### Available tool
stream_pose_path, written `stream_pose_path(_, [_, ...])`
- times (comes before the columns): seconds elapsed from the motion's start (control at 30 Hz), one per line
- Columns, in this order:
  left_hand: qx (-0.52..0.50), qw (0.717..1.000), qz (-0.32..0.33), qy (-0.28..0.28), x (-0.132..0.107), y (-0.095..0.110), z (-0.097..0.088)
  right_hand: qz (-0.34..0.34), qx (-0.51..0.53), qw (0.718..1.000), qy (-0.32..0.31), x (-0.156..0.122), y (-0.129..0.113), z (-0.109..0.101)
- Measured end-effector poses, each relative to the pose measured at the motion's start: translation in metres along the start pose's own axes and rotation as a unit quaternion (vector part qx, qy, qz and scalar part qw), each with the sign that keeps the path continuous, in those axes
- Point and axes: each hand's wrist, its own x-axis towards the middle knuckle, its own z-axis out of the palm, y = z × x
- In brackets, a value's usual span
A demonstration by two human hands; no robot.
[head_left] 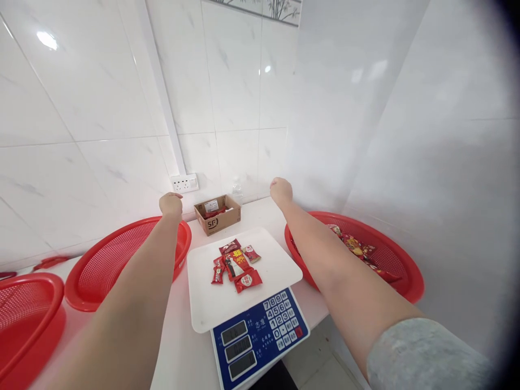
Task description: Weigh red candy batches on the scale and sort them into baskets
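Note:
Both my arms reach forward over the table, each hand curled closed with nothing showing in it. My left hand (pixel 171 205) is raised above the far side of a red plastic basket (pixel 122 230), left of the cardboard box (pixel 218 216). Near the back wall, my right hand (pixel 281 192) is up in the air beyond the scale, apart from any object. Between my arms, several red snack packets (pixel 237 264) lie in a small pile on the white weighing tray (pixel 215 311) of a digital scale (pixel 260 338).
On the right, a red basket (pixel 406 271) holds more red packets (pixel 357 246), partly hidden by my forearm. Another red basket (pixel 32 330) sits at the lower left. A clear bottle (pixel 236 189) stands behind the box, and a socket panel (pixel 184 183) is on the tiled wall.

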Motion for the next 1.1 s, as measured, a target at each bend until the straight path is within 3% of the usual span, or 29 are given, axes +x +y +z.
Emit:
stream_pose_path(0.13, [-0.122, 0.992, -0.037, 0.006, 0.002, 0.008, -0.004, 0.037, 0.102, 0.994, 0.021, 0.012, -0.001, 0.000])
stream_pose_path(0.27, [-0.146, 0.988, 0.004, -0.059, -0.007, 0.022, -0.012, 0.006, 0.146, 0.989, 0.001, 0.012, -0.005, -0.012])
stream_pose_path(0.37, [-0.079, 0.983, 0.059, -0.153, -0.020, 0.027, -0.006, -0.048, 0.141, 0.987, -0.056, 0.004, -0.013, -0.017])
stream_pose_path(0.47, [0.039, 0.962, 0.106, -0.247, -0.036, 0.022, 0.015, -0.101, 0.096, 0.980, -0.144, -0.007, -0.025, -0.010])
stream_pose_path(0.53, [0.120, 0.942, 0.142, -0.278, -0.047, 0.016, 0.031, -0.128, 0.050, 0.973, -0.185, -0.015, -0.035, 0.001])
stream_pose_path(0.7, [0.241, 0.892, 0.269, -0.272, -0.068, 0.011, 0.050, -0.217, -0.042, 0.962, -0.160, -0.040, -0.053, 0.023])
stream_pose_path(0.77, [0.259, 0.885, 0.307, -0.237, -0.072, 0.014, 0.051, -0.270, -0.059, 0.952, -0.129, -0.050, -0.057, 0.025])
stream_pose_path(0.87, [0.214, 0.925, 0.265, -0.168, -0.082, 0.016, 0.046, -0.334, -0.042, 0.940, -0.059, -0.067, -0.059, 0.024])
stream_pose_path(0.93, [0.170, 0.947, 0.210, -0.171, -0.097, 0.012, 0.038, -0.341, 0.024, 0.940, -0.026, -0.082, -0.055, 0.020])
stream_pose_path(1.03, [0.151, 0.943, 0.198, -0.220, -0.130, -0.006, 0.017, -0.313, 0.134, 0.939, -0.051, -0.116, -0.036, 0.009])
stream_pose_path(1.1, [0.184, 0.916, 0.237, -0.267, -0.153, -0.023, 0.004, -0.307, 0.154, 0.936, -0.070, -0.145, -0.015, 0.001])
